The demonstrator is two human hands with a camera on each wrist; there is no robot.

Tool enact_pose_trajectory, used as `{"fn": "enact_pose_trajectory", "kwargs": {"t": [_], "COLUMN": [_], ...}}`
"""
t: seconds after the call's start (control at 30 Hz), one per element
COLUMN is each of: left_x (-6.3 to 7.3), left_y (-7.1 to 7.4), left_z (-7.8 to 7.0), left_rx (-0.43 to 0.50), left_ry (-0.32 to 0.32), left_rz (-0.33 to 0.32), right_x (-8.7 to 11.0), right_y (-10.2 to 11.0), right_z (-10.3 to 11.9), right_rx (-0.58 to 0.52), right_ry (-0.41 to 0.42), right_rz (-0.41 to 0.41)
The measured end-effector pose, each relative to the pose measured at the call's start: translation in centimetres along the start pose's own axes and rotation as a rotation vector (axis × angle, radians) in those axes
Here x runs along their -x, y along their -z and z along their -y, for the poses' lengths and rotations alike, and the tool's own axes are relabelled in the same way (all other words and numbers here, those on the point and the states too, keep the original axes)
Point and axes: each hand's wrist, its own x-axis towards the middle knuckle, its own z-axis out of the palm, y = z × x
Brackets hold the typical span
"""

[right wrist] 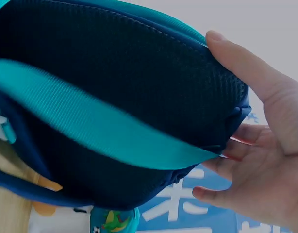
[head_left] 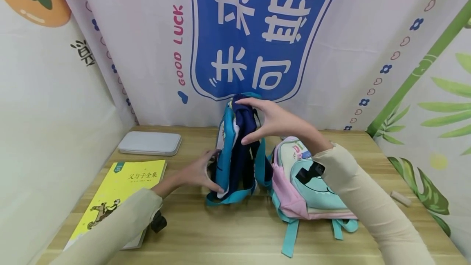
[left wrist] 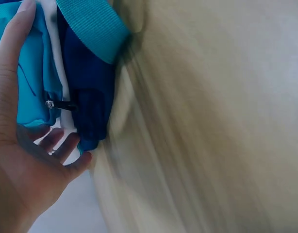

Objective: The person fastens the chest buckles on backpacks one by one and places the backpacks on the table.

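A small blue backpack [head_left: 228, 150] with a navy back and teal straps stands upright on the table, turned side-on. My left hand [head_left: 200, 171] holds its lower front part, with the thumb on the near side. In the left wrist view the thumb lies along the light-blue front of the backpack [left wrist: 37, 73], and the other fingers curl near a zipper pull. My right hand [head_left: 274, 122] grips the upper part. The right wrist view shows its thumb on the edge of the dark back panel [right wrist: 139, 63] and fingertips on the other side, partly hidden.
A pink and mint backpack [head_left: 287, 191] lies right of the blue one, partly under my right forearm. On the left are a yellow book [head_left: 137, 171] and a pale flat case [head_left: 150, 143]. A small beige block [head_left: 400, 198] lies near the right edge. Printed cloth hangs behind.
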Motion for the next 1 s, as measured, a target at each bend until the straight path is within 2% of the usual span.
{"fn": "enact_pose_trajectory", "kwargs": {"t": [0.1,0.23,0.37,0.47,0.6,0.77,0.9,1.0], "left_x": [0.7,2.0,3.5,4.1,4.3,4.2,3.9,3.5], "left_y": [0.1,0.7,1.8,3.1,5.2,7.6,9.2,10.0], "left_z": [0.3,0.6,0.5,-0.1,-2.0,-5.6,-8.2,-9.6], "left_rx": [-0.027,-0.059,-0.069,-0.066,-0.096,-0.104,-0.1,-0.112], "left_ry": [-0.007,0.015,0.052,0.026,-0.072,-0.187,-0.275,-0.314], "left_rz": [-0.033,-0.031,-0.031,-0.081,-0.207,-0.349,-0.418,-0.438], "right_x": [-0.8,-1.8,-2.4,-2.7,-3.2,-3.9,-4.5,-5.0], "right_y": [-0.4,-1.0,-1.6,-2.0,-2.7,-3.6,-4.1,-4.5], "right_z": [1.0,1.9,2.5,2.7,3.1,3.3,3.5,3.6], "right_rx": [0.003,0.04,0.063,0.056,0.053,0.073,0.083,0.072], "right_ry": [0.004,0.012,0.021,0.032,0.057,0.08,0.106,0.118], "right_rz": [0.003,0.0,0.005,0.004,-0.001,-0.006,0.0,0.009]}}
